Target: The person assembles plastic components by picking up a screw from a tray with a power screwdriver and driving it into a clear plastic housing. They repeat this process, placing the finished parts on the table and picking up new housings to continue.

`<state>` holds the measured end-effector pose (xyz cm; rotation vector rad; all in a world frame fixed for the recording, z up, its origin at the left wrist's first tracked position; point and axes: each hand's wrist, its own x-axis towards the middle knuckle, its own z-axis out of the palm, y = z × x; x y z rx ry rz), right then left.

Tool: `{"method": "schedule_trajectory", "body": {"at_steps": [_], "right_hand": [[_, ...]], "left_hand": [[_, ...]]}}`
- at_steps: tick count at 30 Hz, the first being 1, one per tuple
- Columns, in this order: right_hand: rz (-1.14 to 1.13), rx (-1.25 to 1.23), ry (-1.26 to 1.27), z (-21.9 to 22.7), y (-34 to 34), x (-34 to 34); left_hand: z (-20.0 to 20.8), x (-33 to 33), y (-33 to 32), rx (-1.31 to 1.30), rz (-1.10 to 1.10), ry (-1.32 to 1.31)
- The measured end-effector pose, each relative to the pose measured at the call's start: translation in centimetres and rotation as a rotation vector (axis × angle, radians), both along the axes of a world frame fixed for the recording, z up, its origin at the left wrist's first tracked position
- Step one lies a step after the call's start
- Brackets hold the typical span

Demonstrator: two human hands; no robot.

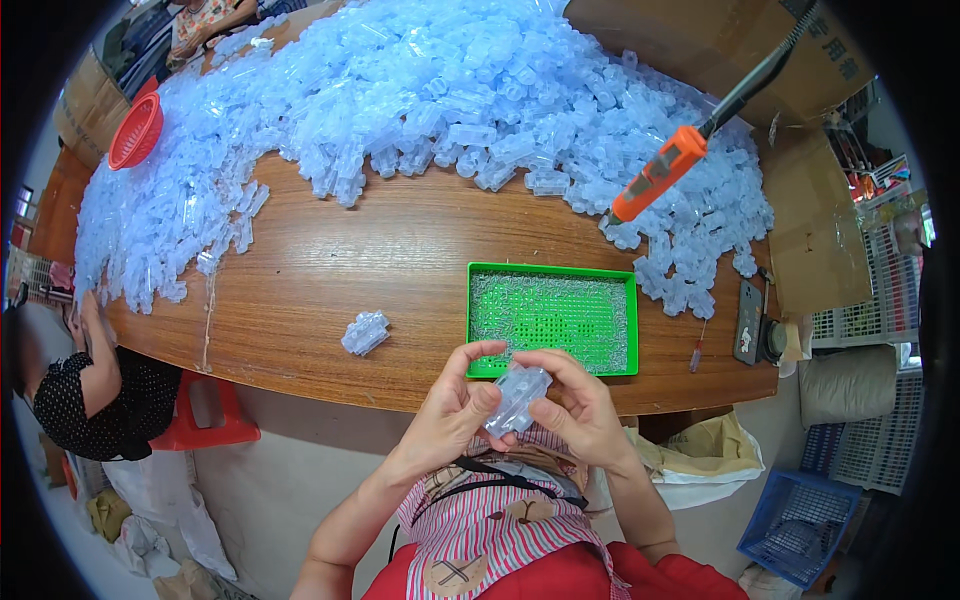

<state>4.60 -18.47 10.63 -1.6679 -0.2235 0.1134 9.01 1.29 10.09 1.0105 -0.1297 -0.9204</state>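
Between my two hands is a clear plastic part [518,400], held tilted just in front of the table's near edge. My left hand [452,408] grips its left side, thumb on top. On the other side, the fingers and thumb of my right hand [578,408] close around it. Right behind my hands lies a green tray [632,330] with many small metal pieces, like tiny screws or pins, spread over its bottom. Another clear plastic part [366,333] rests alone on the wooden table [330,260], left of the tray.
A big heap of clear plastic parts [420,90] covers the table's far side. An orange electric screwdriver [660,175] hangs over its right. A red basket [136,132] sits at the left, a phone [748,320] at the right edge. A co-worker [95,390] sits left by a red stool [215,415].
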Motion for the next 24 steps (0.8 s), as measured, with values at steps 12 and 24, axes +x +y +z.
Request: {"method": "schedule_trajectory", "body": {"at_steps": [12,24], "right_hand": [[-0.256,0.428,-0.098,-0.7,0.4,-0.8],[-0.229,0.425,0.093,-0.1,0.5,-1.9]], "left_hand": [[1.7,-1.3,-0.6,0.113,0.203,-0.18],[1.5,-1.2,-0.4,0.046,0.329,-0.36]]}}
